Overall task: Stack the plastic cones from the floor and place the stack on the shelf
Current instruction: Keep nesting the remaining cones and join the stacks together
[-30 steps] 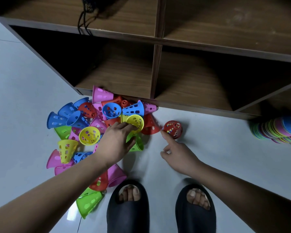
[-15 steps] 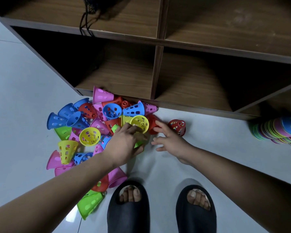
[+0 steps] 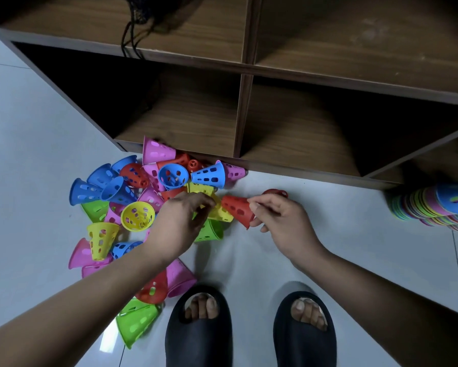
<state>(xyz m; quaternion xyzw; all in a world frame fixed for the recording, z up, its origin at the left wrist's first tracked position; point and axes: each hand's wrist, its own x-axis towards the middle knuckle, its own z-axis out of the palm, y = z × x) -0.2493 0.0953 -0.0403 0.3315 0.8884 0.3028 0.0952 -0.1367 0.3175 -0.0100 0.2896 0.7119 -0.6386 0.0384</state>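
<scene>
Two hands work at the centre of view. My left hand [image 3: 180, 221] is curled over a yellow perforated plastic cone [image 3: 222, 213], fingers closed on it; I cannot tell which end they hold. My right hand [image 3: 283, 221] pinches the wide rim of a red perforated plastic cone [image 3: 236, 207] between thumb and fingertips. The red cone is tilted, its narrow end pointing toward 10 o'clock and right against the yellow one.

A second red cone [image 3: 275, 192] sits at 12 o'clock of my right hand, mostly hidden behind the knuckles. A green cone [image 3: 209, 233] lies on its side under my left fingers.

The loose pile of coloured plastic cones [image 3: 138, 215] spreads from 9 to 11 o'clock of my left hand on the pale tiled floor [image 3: 341, 247], reaching the shelf's foot. More cones lie at 7 o'clock beneath my left forearm.

The brown wooden shelf unit [image 3: 191, 123] stands at 12 o'clock, with a black cord [image 3: 132, 35] in an upper compartment. A finished stack of cones [image 3: 429, 205] lies at 3 o'clock, at the frame's edge. Black slippers [image 3: 198, 337] are at 6 o'clock.
</scene>
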